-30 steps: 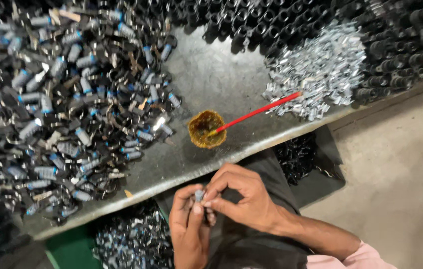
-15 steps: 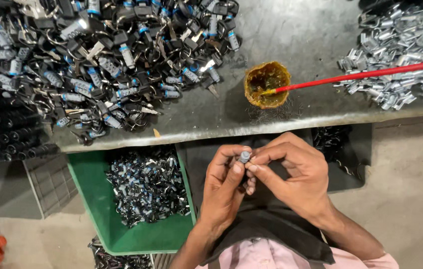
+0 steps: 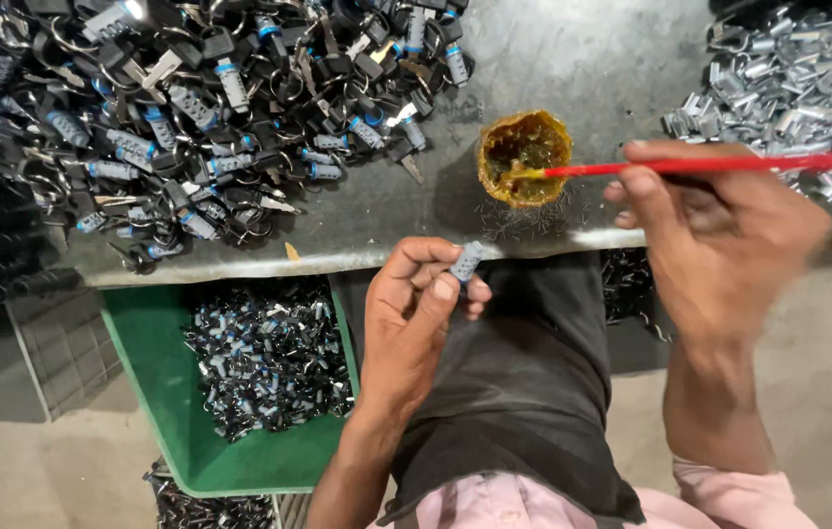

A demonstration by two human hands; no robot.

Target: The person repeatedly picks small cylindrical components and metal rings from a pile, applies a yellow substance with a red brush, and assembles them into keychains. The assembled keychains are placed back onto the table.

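The left hand (image 3: 416,313) is closed around a small grey cylinder part (image 3: 465,262), pinched between thumb and fingertips just below the counter's (image 3: 573,59) front edge, over the person's dark lap. Half a second ago both hands met at this part; now the right hand (image 3: 720,235) has left it and gone up to the front edge of the counter, where it grasps a red-handled brush (image 3: 730,165). The brush, which lay untouched across the counter before, has its tip in the small round pot of yellow-brown paste (image 3: 524,157) near the front edge. The right hand is blurred.

A heap of black and grey lock parts with keys (image 3: 191,108) covers the counter's left half, and a pile of bright metal pieces (image 3: 788,78) sits at its far right corner. Under the front edge, left of the lap, a green bin (image 3: 142,343) holds more dark and silver parts.
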